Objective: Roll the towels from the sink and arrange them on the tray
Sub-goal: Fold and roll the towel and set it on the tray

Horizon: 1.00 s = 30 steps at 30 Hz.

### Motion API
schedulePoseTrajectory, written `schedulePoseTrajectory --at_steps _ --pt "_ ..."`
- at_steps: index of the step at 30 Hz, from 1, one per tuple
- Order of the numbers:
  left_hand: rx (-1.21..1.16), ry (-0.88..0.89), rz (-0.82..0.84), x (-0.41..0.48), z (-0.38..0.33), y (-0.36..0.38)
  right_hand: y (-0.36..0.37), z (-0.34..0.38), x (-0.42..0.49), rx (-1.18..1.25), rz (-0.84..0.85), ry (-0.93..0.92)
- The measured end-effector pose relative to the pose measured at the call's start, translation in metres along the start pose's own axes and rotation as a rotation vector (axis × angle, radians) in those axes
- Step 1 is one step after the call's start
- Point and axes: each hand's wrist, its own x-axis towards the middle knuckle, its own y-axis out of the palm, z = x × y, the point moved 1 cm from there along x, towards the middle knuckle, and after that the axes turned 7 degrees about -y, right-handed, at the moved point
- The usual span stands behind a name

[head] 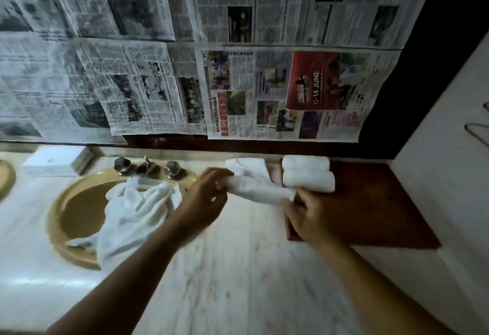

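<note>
Head view: marble tabletop (238, 268) up close.
Hands: left hand (209, 197) pinches one end of the half-rolled towel (260, 189); right hand (309, 218) grips the other, at the left edge of the tray (375, 207).
Loose towels (132, 210): heaped in the sink (76, 207), spilling over its rim.
Tray: two rolled towels (307, 173) touching, far-left corner.

Towels (135, 210) in sink (79, 210), tray (375, 202) right.
</note>
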Motion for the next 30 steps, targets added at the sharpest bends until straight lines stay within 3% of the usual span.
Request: schedulePoseTrajectory --at_steps 4,9,12,16,30 --pt "-0.017 -0.185 0.2 -0.136 0.055 0.054 0.036 -0.076 -0.149 -0.087 0.197 0.207" --pt "0.009 -0.338 0.339 -0.241 0.085 0.089 0.051 -0.11 -0.249 -0.209 0.273 0.331" --pt "0.09 -0.351 0.315 -0.264 0.091 0.09 0.049 -0.106 -0.259 -0.288 0.256 0.25" --pt "0.164 -0.348 0.322 -0.278 0.095 0.084 0.05 -0.101 -0.259 -0.303 0.327 0.284" --pt "0.059 -0.57 0.361 -0.28 0.097 0.083 0.056 -0.093 -0.255 -0.309 0.33 0.378"
